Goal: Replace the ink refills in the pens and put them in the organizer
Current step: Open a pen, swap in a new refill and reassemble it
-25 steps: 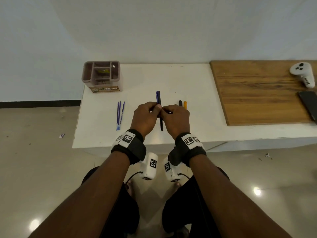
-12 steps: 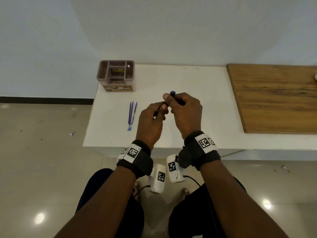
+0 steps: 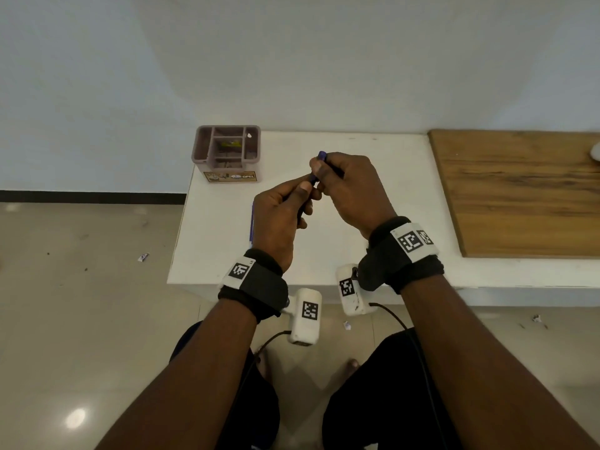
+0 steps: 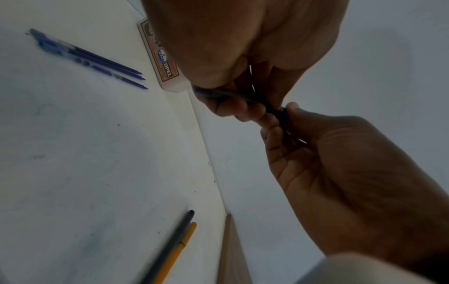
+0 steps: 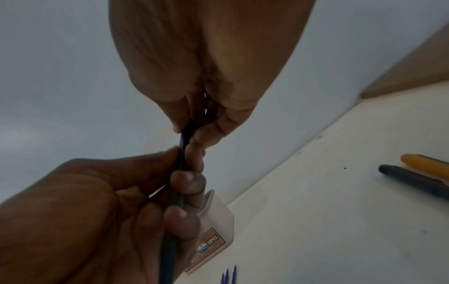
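Note:
Both hands hold one dark blue pen [image 3: 313, 178] in the air above the white table [image 3: 224, 254]. My left hand [image 3: 300, 198] grips its lower part [image 5: 178, 180], and my right hand [image 3: 323, 177] pinches the upper part, whose blue end [image 3: 321, 154] sticks out above the fingers. Three blue refills [image 4: 97, 61] lie side by side on the table to the left; in the head view my left hand hides most of them. A black pen [image 4: 173, 242] and a yellow pen [image 4: 181, 245] lie together on the table under my right hand. The brown organizer [image 3: 227, 151] stands at the table's far left corner.
A wooden board [image 3: 519, 190] covers the right part of the table. The table's left and near edges drop to a tiled floor [image 3: 81, 319]. The wall runs right behind the organizer.
A second ago both hands were low at the table by the lying pens. They have since lifted the blue pen and hold it tilted in the air. The view has shifted right.

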The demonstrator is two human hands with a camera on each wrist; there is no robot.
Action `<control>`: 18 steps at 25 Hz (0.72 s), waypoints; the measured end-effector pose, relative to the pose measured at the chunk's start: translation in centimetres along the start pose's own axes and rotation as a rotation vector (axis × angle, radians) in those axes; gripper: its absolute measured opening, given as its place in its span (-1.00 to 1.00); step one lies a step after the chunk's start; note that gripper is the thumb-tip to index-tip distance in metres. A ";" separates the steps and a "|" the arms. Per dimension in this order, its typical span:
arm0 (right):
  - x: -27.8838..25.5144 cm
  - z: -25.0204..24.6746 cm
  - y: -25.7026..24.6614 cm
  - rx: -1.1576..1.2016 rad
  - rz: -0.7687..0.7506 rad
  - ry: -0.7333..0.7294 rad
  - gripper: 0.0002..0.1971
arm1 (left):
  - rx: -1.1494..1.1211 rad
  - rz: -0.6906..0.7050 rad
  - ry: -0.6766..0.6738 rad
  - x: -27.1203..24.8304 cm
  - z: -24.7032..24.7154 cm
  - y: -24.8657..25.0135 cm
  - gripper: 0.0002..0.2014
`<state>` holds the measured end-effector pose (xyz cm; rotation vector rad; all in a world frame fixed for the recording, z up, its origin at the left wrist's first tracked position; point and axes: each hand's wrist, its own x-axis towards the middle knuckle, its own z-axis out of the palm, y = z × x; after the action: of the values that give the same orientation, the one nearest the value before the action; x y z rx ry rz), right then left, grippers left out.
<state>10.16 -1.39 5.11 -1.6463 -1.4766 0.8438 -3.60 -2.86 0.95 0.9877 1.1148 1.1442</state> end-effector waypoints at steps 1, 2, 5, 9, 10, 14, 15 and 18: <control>0.0 -0.1 -0.3 -0.004 -0.014 -0.013 -0.71 | -0.022 -0.011 0.023 0.0 -0.1 0.3 -0.78; -0.1 -0.2 -0.5 -0.001 -0.023 -0.011 -0.73 | -0.034 -0.020 0.046 -0.1 -0.2 0.4 -0.79; -0.7 -0.3 -1.7 0.067 -0.004 0.074 -0.78 | -0.062 -0.002 0.094 -0.6 -0.5 0.9 -0.83; -0.9 -0.1 -3.3 0.098 0.037 0.142 -0.76 | -0.070 0.042 0.086 -1.1 -1.0 1.8 -0.84; -1.0 0.1 -3.6 0.093 0.037 0.138 -0.77 | -0.075 0.045 0.083 -1.2 -1.1 1.8 -0.83; -0.8 0.6 -4.2 0.082 0.038 0.138 -0.79 | -0.085 0.043 0.083 -1.2 -1.3 2.1 -0.81; -0.7 0.7 -4.1 0.068 0.035 0.140 -0.78 | -0.092 0.040 0.079 -1.2 -1.2 2.0 -0.80; -0.4 0.9 -3.4 0.062 0.040 0.140 -0.77 | -0.090 0.018 0.061 -1.0 -0.8 1.4 -0.78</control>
<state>7.68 -1.52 7.64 -1.6585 -1.3136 0.7719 -4.66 -3.59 2.32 0.9002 1.0951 1.2355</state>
